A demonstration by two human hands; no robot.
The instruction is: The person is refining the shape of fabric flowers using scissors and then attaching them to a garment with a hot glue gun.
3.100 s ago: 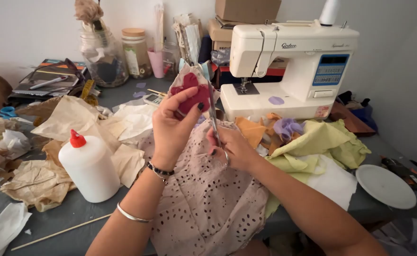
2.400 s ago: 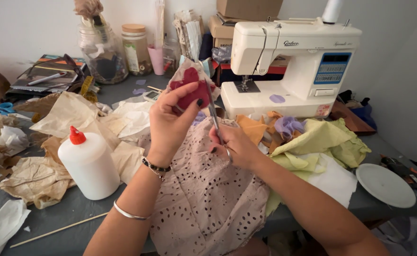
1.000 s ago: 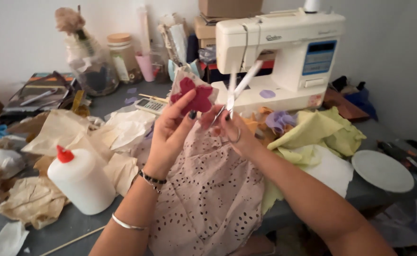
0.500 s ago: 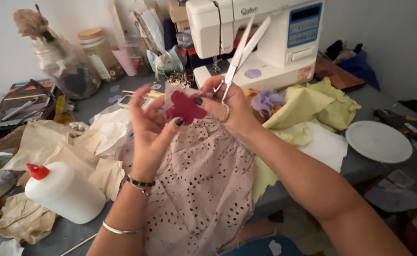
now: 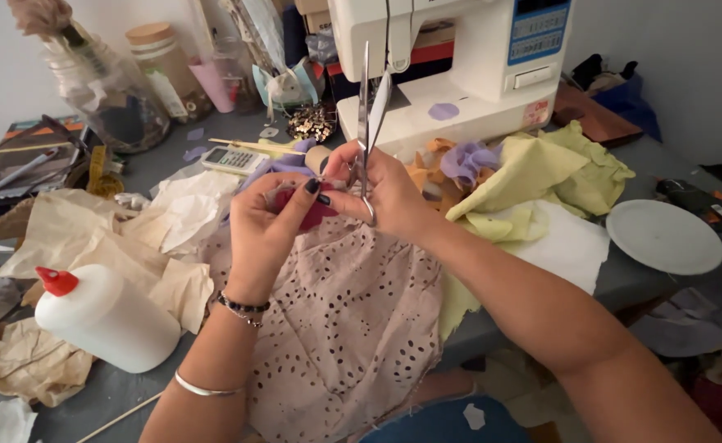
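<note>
The left hand (image 5: 275,226) has lowered the pinched red fabric piece (image 5: 307,212) onto the pink eyelet cloth (image 5: 344,320), while beside it the right hand (image 5: 389,193), gripping the scissors (image 5: 369,107), has tipped their blades upright, off the piece.

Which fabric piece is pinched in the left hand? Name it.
The small dark red piece, pinched by the left hand; the pink eyelet fabric and yellow cloth lie loose.

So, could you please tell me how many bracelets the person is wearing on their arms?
2, both on the left arm: a dark beaded bracelet at the wrist below the left hand, and a thin silver bangle lower on the forearm. The right wrist shows none.
</note>
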